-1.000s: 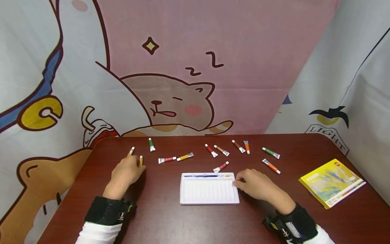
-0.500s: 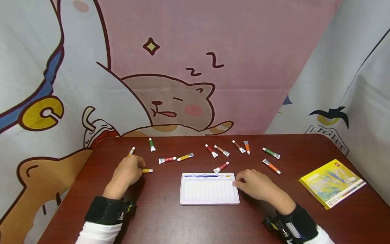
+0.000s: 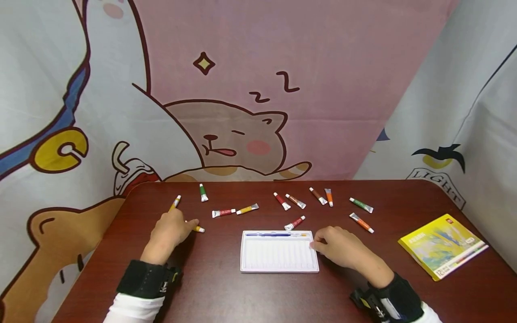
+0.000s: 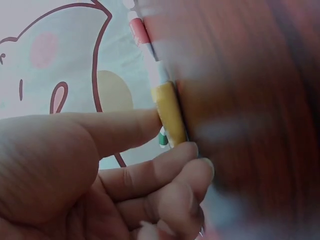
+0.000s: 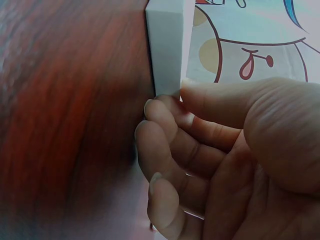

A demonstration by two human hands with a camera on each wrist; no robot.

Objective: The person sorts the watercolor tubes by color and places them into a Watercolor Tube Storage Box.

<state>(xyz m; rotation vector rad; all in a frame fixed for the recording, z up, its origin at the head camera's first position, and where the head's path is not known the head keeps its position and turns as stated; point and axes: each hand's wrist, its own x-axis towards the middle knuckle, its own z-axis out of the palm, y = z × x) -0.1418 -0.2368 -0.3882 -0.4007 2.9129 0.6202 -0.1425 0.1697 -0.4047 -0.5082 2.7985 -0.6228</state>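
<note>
My left hand (image 3: 168,231) pinches a yellow paint tube (image 4: 171,112) between thumb and index finger, close to the tabletop. The tube's white cap points right and slightly toward me in the head view; its rear is hidden by the fingers. Just beyond that hand lies another yellow tube (image 3: 175,202). At the centre sits a white plastic tray (image 3: 278,260) with narrow slots and slender blue-handled paintbrushes (image 3: 270,234) along its far side. My right hand (image 3: 339,247) holds the tray's right edge between thumb and fingers, its other fingers loosely curled.
Several paint tubes lie scattered beyond the tray, including a green tube (image 3: 203,192), a red tube (image 3: 223,213) and an orange tube (image 3: 361,222). One red tube (image 3: 295,223) lies against the tray's far edge. A yellow box (image 3: 443,246) rests at the right.
The yellow tube under my left hand has swung from pointing away to pointing right and slightly nearer me. My right hand and the tray have stayed put. The head view has shifted slightly.
</note>
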